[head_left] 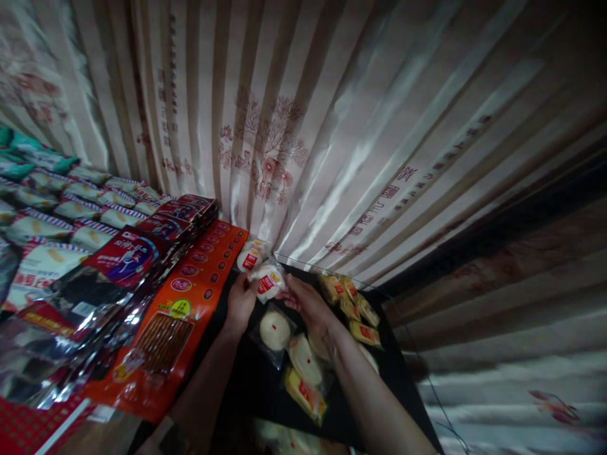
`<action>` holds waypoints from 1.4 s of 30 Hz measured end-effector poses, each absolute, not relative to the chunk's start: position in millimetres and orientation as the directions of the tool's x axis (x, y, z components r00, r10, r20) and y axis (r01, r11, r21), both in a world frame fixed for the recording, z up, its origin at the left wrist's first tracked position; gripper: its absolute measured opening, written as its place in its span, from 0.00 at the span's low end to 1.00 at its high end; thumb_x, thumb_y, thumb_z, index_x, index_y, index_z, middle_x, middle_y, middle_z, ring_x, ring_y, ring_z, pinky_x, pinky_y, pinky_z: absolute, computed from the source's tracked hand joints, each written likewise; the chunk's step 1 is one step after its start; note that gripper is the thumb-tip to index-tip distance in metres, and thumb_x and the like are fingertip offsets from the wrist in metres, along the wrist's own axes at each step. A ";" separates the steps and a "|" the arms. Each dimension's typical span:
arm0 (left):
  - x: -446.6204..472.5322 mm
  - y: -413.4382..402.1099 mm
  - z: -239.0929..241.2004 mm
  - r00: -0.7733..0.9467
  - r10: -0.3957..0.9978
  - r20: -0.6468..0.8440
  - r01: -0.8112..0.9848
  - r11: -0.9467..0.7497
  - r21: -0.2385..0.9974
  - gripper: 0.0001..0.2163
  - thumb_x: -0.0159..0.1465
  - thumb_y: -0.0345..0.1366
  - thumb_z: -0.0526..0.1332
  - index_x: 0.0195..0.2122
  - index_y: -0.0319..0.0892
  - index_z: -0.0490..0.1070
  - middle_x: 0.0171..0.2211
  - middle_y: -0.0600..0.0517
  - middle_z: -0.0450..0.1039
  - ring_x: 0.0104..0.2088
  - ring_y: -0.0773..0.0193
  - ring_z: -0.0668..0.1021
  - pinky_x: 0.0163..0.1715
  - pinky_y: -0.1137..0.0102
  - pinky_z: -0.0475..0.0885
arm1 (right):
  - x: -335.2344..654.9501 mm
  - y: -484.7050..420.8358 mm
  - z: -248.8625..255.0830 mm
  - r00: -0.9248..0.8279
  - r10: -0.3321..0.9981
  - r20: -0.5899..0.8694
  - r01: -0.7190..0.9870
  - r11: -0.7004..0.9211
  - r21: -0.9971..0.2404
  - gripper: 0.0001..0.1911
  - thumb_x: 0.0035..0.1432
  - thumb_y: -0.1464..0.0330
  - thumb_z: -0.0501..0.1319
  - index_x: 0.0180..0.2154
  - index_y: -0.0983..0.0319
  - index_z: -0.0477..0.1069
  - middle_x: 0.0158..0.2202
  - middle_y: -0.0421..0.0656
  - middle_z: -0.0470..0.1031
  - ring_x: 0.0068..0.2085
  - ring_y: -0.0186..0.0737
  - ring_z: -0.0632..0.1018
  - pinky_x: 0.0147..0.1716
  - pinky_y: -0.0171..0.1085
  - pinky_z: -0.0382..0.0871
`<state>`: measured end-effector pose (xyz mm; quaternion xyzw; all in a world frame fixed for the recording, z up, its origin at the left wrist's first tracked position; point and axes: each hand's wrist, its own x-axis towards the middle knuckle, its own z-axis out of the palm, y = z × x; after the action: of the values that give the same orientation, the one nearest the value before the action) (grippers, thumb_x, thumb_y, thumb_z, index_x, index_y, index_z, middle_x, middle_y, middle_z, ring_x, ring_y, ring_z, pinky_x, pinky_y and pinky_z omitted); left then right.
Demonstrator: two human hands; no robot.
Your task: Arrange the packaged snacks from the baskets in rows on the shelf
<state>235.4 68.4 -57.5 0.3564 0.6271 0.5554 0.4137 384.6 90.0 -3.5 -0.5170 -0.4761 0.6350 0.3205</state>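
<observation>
Between my two hands is a round white pastry in a clear wrapper with a red label point(268, 282). My left hand point(240, 303) pinches its left edge. The fingers of my right hand point(303, 298) are closed at its right edge. Just behind it lies a similar wrapped white pastry point(250, 258), close to the curtain. Nearer to me, a pale round pastry with a red dot point(275, 330) sits in clear wrap. Another pale pastry point(306, 359) leans beside it, and my right forearm partly hides more of them.
Yellow-wrapped pastries point(348, 297) lie to the right, and another yellow packet point(305, 395) lies nearer. Orange snack packs point(208, 259), dark red packs point(137, 253) and rows of white packets point(78, 208) fill the left. A pleated curtain point(322, 158) hangs behind the black tabletop point(398, 373).
</observation>
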 end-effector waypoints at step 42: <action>235.0 60.1 -57.8 -0.448 0.850 0.279 0.678 0.119 0.725 0.16 0.58 0.29 0.54 0.47 0.39 0.72 0.51 0.44 0.68 0.51 0.51 0.67 0.53 0.59 0.65 | 318.3 142.8 -47.4 -0.029 0.999 -0.041 0.731 -0.007 -0.683 0.19 0.54 0.67 0.58 0.48 0.60 0.66 0.35 0.40 0.77 0.34 0.37 0.78 0.37 0.35 0.70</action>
<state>235.0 60.1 -57.8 0.5153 0.7411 0.4180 0.1026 318.3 142.8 -47.4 -0.6534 -0.6617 0.2766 0.2421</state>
